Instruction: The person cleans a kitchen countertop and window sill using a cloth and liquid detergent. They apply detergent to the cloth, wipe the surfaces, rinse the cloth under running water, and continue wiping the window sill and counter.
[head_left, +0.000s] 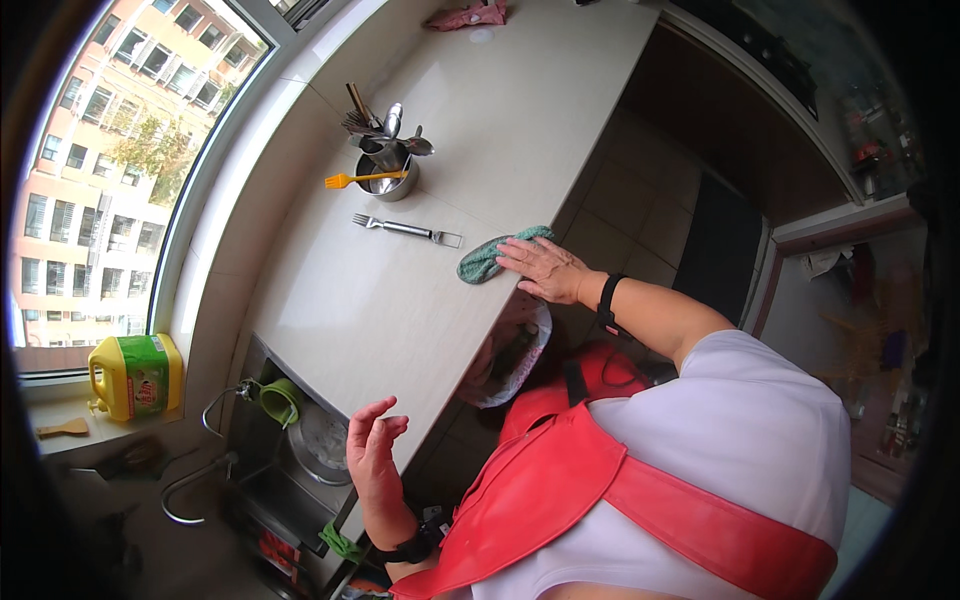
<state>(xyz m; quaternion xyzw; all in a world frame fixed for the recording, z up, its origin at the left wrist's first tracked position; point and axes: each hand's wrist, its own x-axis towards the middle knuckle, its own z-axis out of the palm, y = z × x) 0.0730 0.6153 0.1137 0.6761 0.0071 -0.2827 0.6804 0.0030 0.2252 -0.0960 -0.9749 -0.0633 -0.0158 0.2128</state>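
Observation:
My right hand (546, 271) lies over a bunched green cloth (480, 264) at the front edge of the pale countertop (360, 300), fingers pressing on it. My left hand (375, 442) is raised near the counter's edge beside the sink, its fingers bent and apart, with nothing in it. Farther in from the cloth lies a metal fork-like utensil (405, 228) with a wire loop at its other end. Behind it stands a metal pot (397, 187) with a cup of spoons, forks and other utensils inside. An orange basting brush (360, 178) rests across the pot's rim.
A sink (277, 465) holding a metal basin (319, 442) and a green cup (280, 401) is at the left. A yellow jug (139, 377) stands on the windowsill. Below the counter edge hangs a lined bin (517, 360). A pink cloth (469, 15) lies at the far end.

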